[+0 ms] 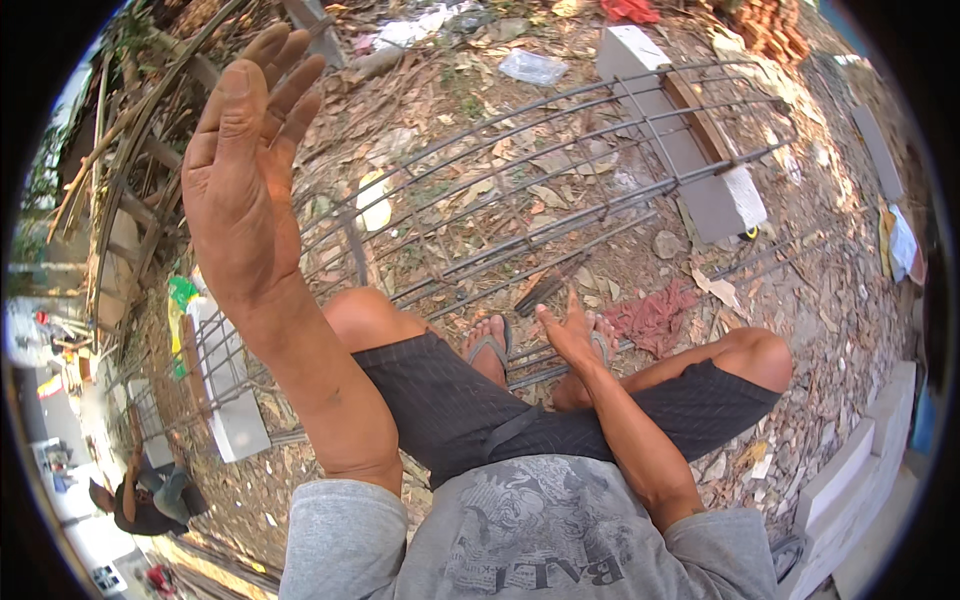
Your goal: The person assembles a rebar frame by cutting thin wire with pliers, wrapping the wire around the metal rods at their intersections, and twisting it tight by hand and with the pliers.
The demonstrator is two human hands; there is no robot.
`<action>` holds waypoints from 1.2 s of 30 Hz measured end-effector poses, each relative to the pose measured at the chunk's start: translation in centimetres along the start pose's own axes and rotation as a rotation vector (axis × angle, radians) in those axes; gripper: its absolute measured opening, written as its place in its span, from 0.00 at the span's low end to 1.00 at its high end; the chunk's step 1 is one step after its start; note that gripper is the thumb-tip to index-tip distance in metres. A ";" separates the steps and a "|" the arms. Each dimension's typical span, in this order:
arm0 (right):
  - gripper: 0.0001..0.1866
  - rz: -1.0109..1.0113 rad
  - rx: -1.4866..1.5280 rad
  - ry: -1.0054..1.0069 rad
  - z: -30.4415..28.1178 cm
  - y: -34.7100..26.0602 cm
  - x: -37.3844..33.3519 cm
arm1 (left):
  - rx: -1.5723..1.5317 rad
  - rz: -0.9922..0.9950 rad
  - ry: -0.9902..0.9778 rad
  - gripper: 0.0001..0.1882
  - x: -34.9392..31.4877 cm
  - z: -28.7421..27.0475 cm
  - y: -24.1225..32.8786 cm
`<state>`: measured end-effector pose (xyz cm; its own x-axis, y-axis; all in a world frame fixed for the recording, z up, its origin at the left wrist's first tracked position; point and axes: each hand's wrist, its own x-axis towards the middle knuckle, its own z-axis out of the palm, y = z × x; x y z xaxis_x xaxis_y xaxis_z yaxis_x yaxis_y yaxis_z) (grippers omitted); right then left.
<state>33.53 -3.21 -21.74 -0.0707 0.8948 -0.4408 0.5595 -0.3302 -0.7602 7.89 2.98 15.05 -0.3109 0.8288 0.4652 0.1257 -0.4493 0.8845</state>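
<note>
Head view looks down on dry, uneven ground (780,285) outdoors, strewn with dead leaves, stone chips and scraps. At the left, branches and old timber (130,190) are heaped up; a stack of orange-brown bricks (770,35) stands at the upper right, and pale blocks (850,480) line the lower right edge.

Across the ground, beyond the person's knees, lies a long steel bar cage (600,212). Its right end rests over a pale block (722,205) with a wooden strip (700,115) along it; another pale block (240,425) sits under mesh at the left. The raised left forearm hides part of the steel there. Near the feet lies a crumpled reddish cloth (655,318), and a clear plastic container (533,68) lies past the cage. Farther off, at the lower left, a co-worker (150,495) is low to the ground.

The left hand (245,190) is raised, fingers extended and loosely spread, holding nothing visible. The right hand (572,335) reaches low between the knees, index finger extended, beside short dark pieces (540,295); whether its curled fingers hold anything cannot be told.
</note>
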 end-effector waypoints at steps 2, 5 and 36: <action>0.43 -0.098 0.252 -0.036 -1.4 0.7 -0.5 | 0.165 -0.039 0.096 0.25 -1.6 -5.2 0.1; 0.40 -0.069 0.171 -0.027 -3.3 -1.5 -1.7 | 0.592 -0.241 0.266 0.25 -4.6 -15.5 -3.9; 0.20 -0.401 0.215 -0.319 13.8 -25.9 5.5 | 0.442 -0.620 0.157 0.15 -19.1 -11.6 -18.2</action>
<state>7.21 6.11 -11.03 -0.5089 0.8387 -0.1940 0.2583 -0.0662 -0.9638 0.64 -8.56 -10.40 -0.5732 0.8132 -0.1006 0.2390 0.2834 0.9287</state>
